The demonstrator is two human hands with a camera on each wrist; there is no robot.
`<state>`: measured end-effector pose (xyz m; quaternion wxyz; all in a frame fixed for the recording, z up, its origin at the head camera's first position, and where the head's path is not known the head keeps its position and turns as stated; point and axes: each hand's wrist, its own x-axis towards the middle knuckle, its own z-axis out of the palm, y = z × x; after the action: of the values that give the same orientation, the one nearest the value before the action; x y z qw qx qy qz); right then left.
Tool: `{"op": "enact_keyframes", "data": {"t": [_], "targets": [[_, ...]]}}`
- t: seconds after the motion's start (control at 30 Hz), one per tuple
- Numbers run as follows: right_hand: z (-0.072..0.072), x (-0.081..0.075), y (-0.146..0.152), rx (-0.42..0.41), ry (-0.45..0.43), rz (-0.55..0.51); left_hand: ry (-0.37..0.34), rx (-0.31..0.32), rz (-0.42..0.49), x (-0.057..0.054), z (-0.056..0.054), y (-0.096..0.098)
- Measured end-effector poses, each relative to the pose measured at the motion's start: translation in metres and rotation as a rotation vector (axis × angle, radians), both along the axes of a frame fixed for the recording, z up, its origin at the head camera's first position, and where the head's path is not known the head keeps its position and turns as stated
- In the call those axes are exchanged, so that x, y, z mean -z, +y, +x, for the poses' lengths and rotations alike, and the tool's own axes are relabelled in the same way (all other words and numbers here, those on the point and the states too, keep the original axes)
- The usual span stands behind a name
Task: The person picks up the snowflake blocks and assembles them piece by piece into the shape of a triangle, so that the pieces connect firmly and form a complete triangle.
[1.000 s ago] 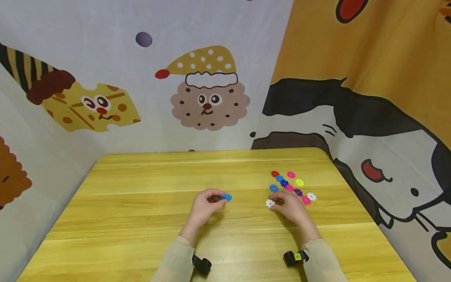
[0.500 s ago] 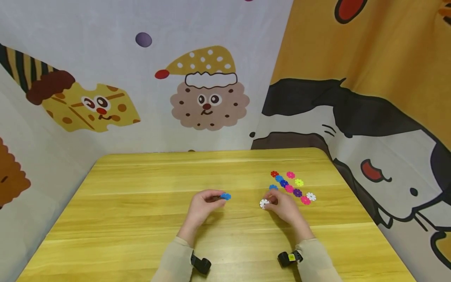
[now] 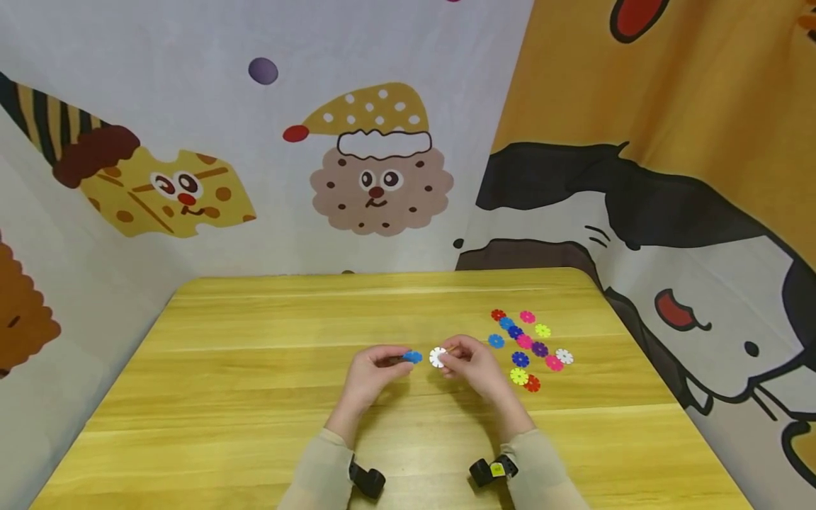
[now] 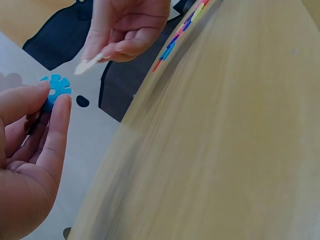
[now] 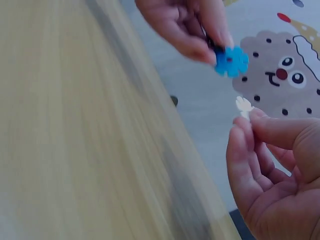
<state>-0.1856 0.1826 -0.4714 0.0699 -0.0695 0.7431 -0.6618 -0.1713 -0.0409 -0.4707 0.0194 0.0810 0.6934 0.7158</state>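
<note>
My left hand (image 3: 371, 373) pinches a light blue notched plastic snowflake disc (image 3: 414, 357) between thumb and fingertips. Something dark shows beside that disc in both wrist views, mostly hidden by the fingers. Opposite it, my right hand (image 3: 478, 370) pinches a white snowflake disc (image 3: 436, 357) by its edge. The two discs face each other a short gap apart, above the table. In the right wrist view the white disc (image 5: 243, 105) is tilted nearly edge-on, below the blue disc (image 5: 233, 61).
Several loose snowflake discs lie on the wooden table (image 3: 255, 397) right of my hands, among them a dark blue disc (image 3: 520, 359), a yellow disc (image 3: 519, 376) and a purple disc (image 3: 539, 349). A printed curtain (image 3: 223, 255) hangs behind the table.
My right hand has moved left with the white disc, close to the blue one, uncovering several discs on the table. My left hand has stayed almost in place.
</note>
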Motion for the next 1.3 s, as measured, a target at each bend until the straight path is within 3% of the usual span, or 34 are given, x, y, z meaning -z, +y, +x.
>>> {"op": "enact_keyframes", "data": {"t": [0.07,0.43,0.73,1.0,1.2,1.3], "targets": [[-0.001,0.002,-0.004,-0.019,-0.018,-0.044,0.005,-0.002,0.020,0.007,-0.003,0.001],[0.001,0.000,-0.012,-0.081,-0.078,-0.139,-0.005,0.051,0.179,0.009,-0.005,0.004],[0.001,0.001,-0.011,-0.115,-0.120,-0.171,-0.008,0.069,0.171,0.008,-0.005,0.005],[0.005,0.007,-0.018,-0.074,-0.182,-0.243,-0.018,0.049,0.123,0.005,-0.002,0.005],[0.004,0.007,-0.025,-0.014,-0.192,-0.253,0.053,0.028,0.046,0.006,-0.003,0.003],[0.003,0.006,-0.028,0.015,-0.199,-0.253,0.056,0.030,0.049,0.007,-0.005,0.002]]}}
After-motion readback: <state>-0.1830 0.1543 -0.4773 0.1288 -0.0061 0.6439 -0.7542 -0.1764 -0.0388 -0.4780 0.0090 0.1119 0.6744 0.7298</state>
